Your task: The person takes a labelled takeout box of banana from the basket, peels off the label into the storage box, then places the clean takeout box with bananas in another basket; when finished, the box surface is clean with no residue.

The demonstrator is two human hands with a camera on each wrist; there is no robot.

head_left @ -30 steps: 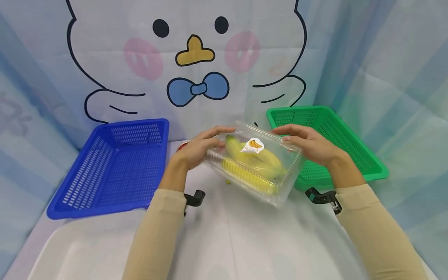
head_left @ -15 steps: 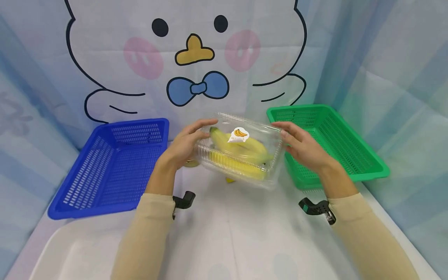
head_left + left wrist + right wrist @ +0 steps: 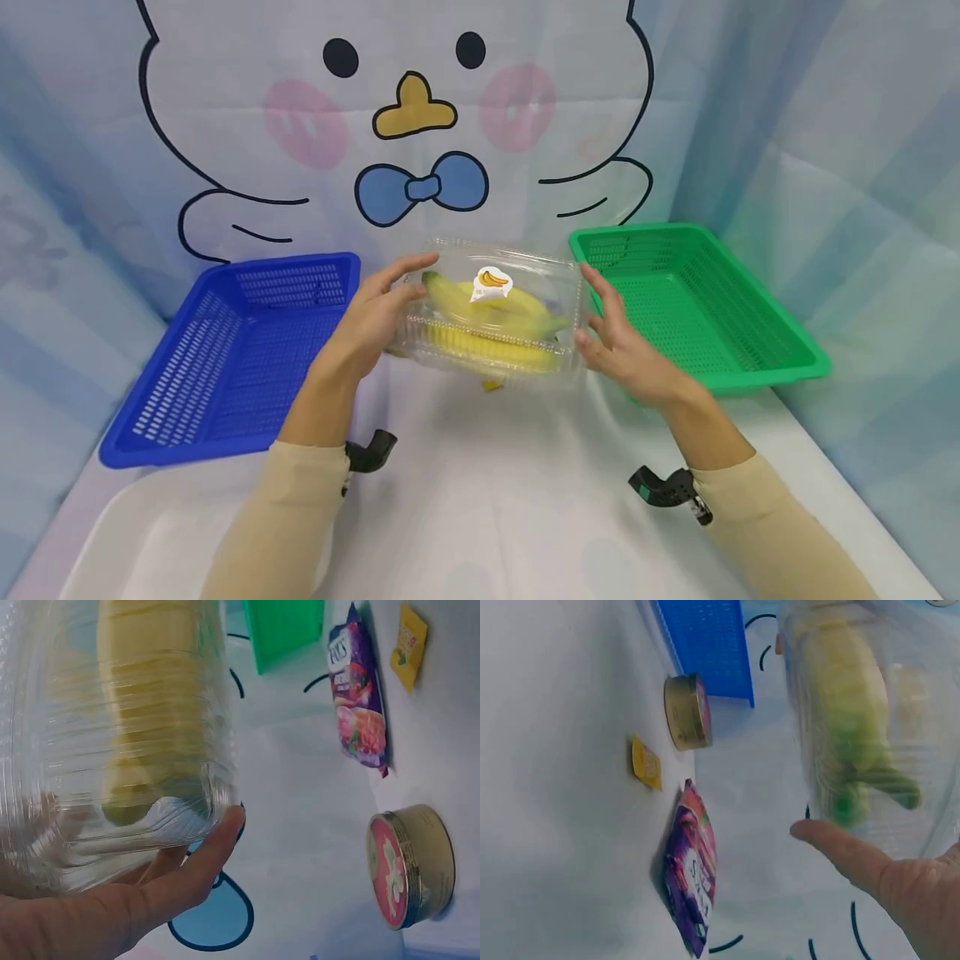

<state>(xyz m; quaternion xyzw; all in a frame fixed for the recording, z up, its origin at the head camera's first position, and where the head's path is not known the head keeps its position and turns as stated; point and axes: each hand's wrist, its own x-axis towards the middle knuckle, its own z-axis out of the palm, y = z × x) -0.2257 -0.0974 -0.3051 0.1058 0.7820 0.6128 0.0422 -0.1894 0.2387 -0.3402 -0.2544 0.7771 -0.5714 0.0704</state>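
Observation:
Both hands hold up a clear plastic clamshell box (image 3: pixel 525 260) with yellow bananas (image 3: pixel 517 312) inside and a white banana sticker (image 3: pixel 491 283) on its lid. My left hand (image 3: pixel 369 321) grips the left end, its thumb and fingers around the corner. At the opposite end my right hand (image 3: pixel 624 343) grips the box between thumb and fingers. The box is raised above the white table, lid tilted toward the head camera. In the left wrist view, banana tips (image 3: pixel 127 810) show through the ribbed wall. From the right wrist, greenish stems (image 3: pixel 855 780) show through the plastic.
A blue basket (image 3: pixel 187 457) stands left, a green basket (image 3: pixel 795 373) right, a white tray (image 3: pixel 123 525) front left. Behind the box, mostly hidden from the head view, lie a round tin (image 3: pixel 431 862), a purple packet (image 3: pixel 358 694) and a small yellow packet (image 3: pixel 410 646).
Both hands have carried the banana box leftward and slightly up, away from the green basket. The box has turned more level, and the right hand's fingers have shifted along its right end.

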